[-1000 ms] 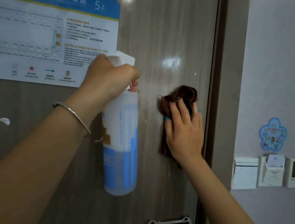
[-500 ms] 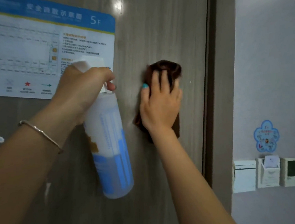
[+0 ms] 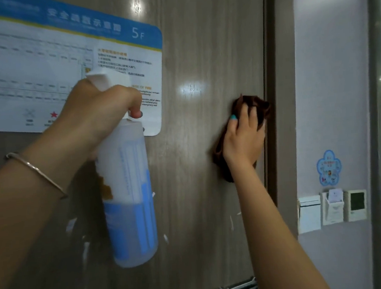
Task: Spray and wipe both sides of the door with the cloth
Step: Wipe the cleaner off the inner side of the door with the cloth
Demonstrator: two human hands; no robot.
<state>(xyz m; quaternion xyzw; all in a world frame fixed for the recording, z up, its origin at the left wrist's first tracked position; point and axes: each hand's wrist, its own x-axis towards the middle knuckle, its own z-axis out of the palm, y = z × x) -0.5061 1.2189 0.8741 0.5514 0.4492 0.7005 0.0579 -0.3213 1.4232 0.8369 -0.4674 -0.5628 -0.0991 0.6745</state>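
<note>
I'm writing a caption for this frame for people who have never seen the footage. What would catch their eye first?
First the spray bottle, white and blue, which the left hand grips by the neck in front of the grey wood-grain door. Next the brown cloth, which the right hand presses flat on the door beside its right edge. A blue-topped evacuation plan marked 5F is stuck at upper left.

Single head-worn view, wide-angle, facing forward and slightly up along both outstretched forearms. Very close to the door (image 3: 211,188), whose wood-grain face fills the left and middle of the frame. Angled a little rightward, taking in the door frame (image 3: 280,114) and a strip of wall (image 3: 331,87) beyond it. Straight lines bowed near the edges by the lens. No second view to overlap with.
</note>
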